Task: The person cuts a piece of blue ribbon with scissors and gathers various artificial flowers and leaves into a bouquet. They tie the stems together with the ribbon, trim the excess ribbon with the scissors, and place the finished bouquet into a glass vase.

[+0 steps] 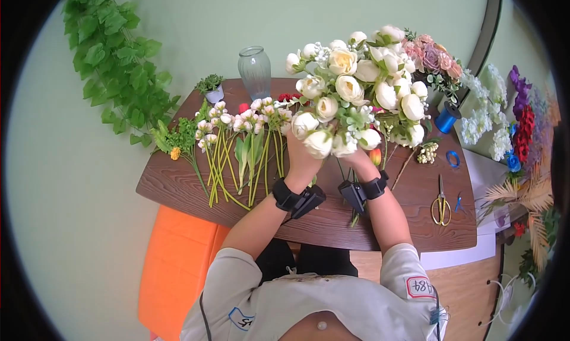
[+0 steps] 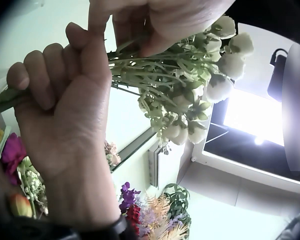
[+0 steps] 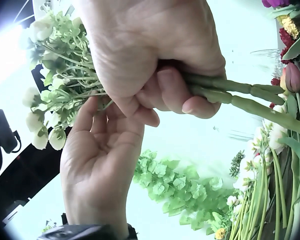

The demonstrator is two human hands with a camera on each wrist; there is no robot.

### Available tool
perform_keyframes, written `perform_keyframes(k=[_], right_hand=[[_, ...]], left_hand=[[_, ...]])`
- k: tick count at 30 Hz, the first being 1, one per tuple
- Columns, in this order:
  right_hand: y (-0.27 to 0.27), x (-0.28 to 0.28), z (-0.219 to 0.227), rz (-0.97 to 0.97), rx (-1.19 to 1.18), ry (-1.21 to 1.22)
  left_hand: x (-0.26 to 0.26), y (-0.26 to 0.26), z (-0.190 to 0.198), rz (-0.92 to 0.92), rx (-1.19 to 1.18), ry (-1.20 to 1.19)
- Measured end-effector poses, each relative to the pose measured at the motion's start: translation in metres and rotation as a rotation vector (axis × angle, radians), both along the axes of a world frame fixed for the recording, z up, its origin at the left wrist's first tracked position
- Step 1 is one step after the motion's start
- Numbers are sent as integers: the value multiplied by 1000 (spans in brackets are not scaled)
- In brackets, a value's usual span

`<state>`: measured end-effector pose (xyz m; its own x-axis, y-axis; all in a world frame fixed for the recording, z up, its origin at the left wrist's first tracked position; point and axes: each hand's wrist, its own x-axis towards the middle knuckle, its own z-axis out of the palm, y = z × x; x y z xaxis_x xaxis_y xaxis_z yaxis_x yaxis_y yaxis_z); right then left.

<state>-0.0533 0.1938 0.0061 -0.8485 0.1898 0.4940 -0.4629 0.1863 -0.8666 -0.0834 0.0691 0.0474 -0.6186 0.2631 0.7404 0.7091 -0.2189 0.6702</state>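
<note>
A bunch of white flowers (image 1: 350, 92) stands upright in front of the person, green leaves among its blooms. Below the blooms, my left hand (image 1: 303, 157) has its bent fingers round the thin upper stems; the left wrist view shows this left hand (image 2: 160, 22) close up. My right hand (image 1: 358, 158) grips the thick green stems (image 3: 260, 102) lower down, fingers curled round them in the right wrist view. The two hands are close together. Blooms cover part of both hands in the head view.
White-pink flowers (image 1: 255, 124) with long stems lie on the brown table (image 1: 172, 175) at left. A glass vase (image 1: 254, 74) and potted plant (image 1: 212, 89) stand behind. Scissors (image 1: 441, 207), blue ribbon spool (image 1: 447, 118) and pink flowers (image 1: 436, 59) are at right.
</note>
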Motion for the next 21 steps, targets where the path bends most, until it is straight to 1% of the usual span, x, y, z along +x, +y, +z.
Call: perform_keyframes(k=[1,3,4,5,7,8,9,11,12,13,14,15,16,18,19,21], right_hand=[[3,-2,-2,0,0,0],[7,-9,-6,94,-204,-201],[6,-6,-5,75,-160,-191],[5,-6,-5,74,-160,-192],[0,-6,-5,98,-244,-92],[-1,-6,-4,110,-285,-41],[-3,-4,-2,109,-286,-41],[-5,-1,5,32,-225,-90],[-5,-2,14,126,-343,-233],[-8,-9,15,96,-235,-278],[-10,-4,18,36,-161,-243],[-17,5,31,-25,-87,-208],[-18,6,30,-25,-87,-208],[-18,7,26,-119,41,-27],[-17,5,23,-119,41,-27],[-14,-1,17,111,-184,-30]], left_hand=[[-1,1,-3,0,0,0],[-3,1,-6,-71,7,-45],[-3,0,-10,-5,-20,28],[-7,-2,-14,-5,-20,27],[-8,-11,-2,-53,-190,57],[2,-11,2,-137,-12,-60],[2,-8,2,-138,-13,-60],[1,-5,3,71,69,103],[1,-2,0,70,82,-83],[0,-1,-3,67,96,-270],[2,-4,-7,-10,65,-286],[8,-9,1,-87,34,-303],[5,-10,-4,-87,34,-302],[-2,-9,-17,186,-189,157],[-4,-8,-20,187,-189,157],[-6,-6,-22,153,-209,126]])
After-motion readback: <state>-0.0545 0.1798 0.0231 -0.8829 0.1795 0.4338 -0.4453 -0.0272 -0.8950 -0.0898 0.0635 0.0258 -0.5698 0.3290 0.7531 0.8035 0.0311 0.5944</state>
